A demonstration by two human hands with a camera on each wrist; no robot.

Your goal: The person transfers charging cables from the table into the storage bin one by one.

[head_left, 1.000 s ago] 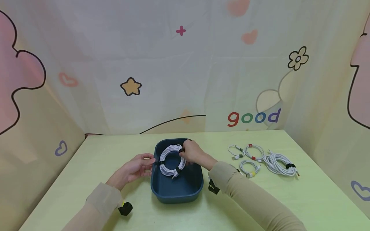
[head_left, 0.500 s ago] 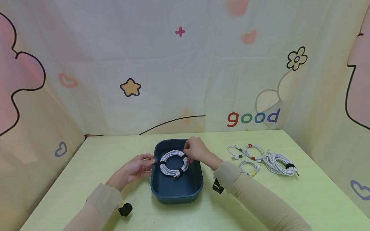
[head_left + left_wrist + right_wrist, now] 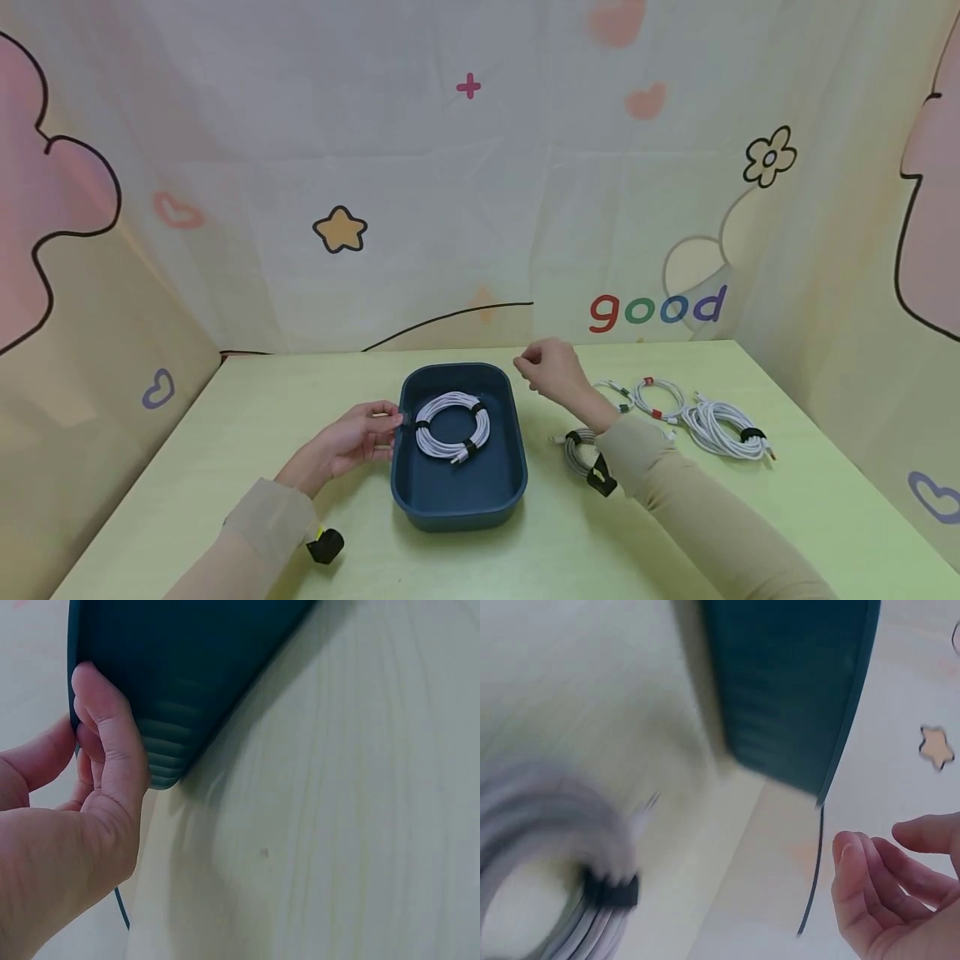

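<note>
A dark blue plastic bin (image 3: 459,500) stands on the table. Inside it lies a coiled white cable (image 3: 427,443), bound with several black straps. My left hand (image 3: 367,433) pinches the bin's left rim; in the left wrist view the fingers (image 3: 124,754) lie along its outer wall, with the thumb at the rim. Beyond the bin's right side, my right hand (image 3: 558,371) hovers with loosely bent fingers and a gap before the thumb (image 3: 922,834), holding nothing. Under the right wrist a grey coiled cable (image 3: 576,454) with a black strap is partly covered.
On the right side of the table lie a thick white cable bundle (image 3: 720,429), a thin cable with red tags (image 3: 637,396) and a short cable with green tags (image 3: 622,388), partly behind the right forearm. A printed curtain (image 3: 420,167) rises behind the table.
My right hand has lowered the coiled white cable into the bin, let go of it and moved right, over the rim. The grey cable has come into sight. My left hand has stayed put.
</note>
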